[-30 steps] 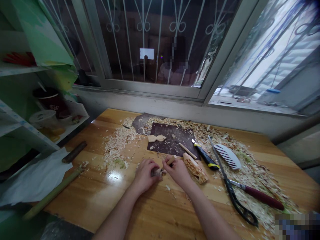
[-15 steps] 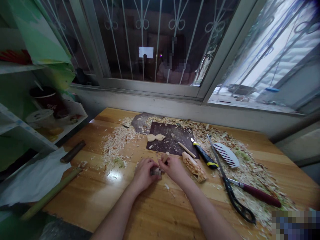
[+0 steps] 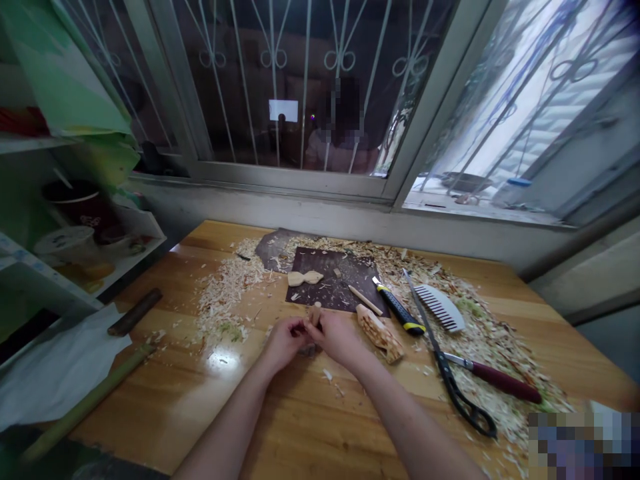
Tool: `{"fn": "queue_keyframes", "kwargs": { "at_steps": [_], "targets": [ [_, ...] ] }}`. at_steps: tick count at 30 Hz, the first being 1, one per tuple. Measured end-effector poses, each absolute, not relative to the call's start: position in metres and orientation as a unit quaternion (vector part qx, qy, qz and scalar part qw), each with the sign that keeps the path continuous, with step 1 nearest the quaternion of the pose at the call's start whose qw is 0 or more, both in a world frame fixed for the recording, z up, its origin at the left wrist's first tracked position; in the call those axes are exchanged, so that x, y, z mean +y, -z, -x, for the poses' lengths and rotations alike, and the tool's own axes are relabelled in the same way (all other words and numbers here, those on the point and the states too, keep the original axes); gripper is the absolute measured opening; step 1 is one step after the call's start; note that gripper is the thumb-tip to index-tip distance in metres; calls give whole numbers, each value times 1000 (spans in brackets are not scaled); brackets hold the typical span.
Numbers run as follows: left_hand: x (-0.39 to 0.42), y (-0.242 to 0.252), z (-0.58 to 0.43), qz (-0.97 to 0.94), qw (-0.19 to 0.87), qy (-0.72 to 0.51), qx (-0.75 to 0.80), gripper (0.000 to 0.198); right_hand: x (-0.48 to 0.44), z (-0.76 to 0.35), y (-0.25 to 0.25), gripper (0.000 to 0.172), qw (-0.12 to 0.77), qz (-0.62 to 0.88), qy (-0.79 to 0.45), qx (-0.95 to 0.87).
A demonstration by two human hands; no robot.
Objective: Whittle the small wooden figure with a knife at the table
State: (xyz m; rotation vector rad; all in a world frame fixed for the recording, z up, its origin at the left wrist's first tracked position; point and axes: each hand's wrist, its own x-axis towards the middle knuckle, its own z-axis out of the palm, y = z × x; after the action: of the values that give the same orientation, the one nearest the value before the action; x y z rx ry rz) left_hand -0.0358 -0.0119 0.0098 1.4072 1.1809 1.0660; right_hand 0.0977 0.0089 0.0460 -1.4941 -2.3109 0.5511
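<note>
Both hands closer together now; a second ago a gap showed between them, with a tool tip at the grey-brown block (image 3: 310, 351). Fingertips now meet over it, tip hidden. Right hand (image 3: 336, 335) gripping a pale wooden handle (image 3: 315, 311), its rounded end poking up above the fingers, more upright than before. Left hand (image 3: 284, 343) curled, fingers against the right's; cannot tell whether it grips the block, which sits low between the hands, mostly covered, near the bench (image 3: 210, 420) surface. Reads as close work with both hands, though tool contact can't be checked from here. Beside the right hand, apart from it: faceted wood piece (image 3: 379, 333). Beyond, unmoved: hourglass-shaped carving (image 3: 306, 278) on the dark mat (image 3: 320, 293), pencil-like stick (image 3: 365, 301), black-and-yellow utility knife (image 3: 399, 307). Wood shavings (image 3: 220, 300) lie banked left and right.
</note>
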Motion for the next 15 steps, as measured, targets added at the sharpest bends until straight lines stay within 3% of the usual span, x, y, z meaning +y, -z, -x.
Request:
{"fn": "queue_keyframes", "kwargs": {
  "at_steps": [10,15],
  "targets": [
    [-18,-2,34,-606,439,-431,504,9,2,-103,-55,19,155,517,-212,-815],
    [-20,0,33,-595,432,-419,532,16,1,-140,-60,27,256,543,-205,-773]
  ]
}}
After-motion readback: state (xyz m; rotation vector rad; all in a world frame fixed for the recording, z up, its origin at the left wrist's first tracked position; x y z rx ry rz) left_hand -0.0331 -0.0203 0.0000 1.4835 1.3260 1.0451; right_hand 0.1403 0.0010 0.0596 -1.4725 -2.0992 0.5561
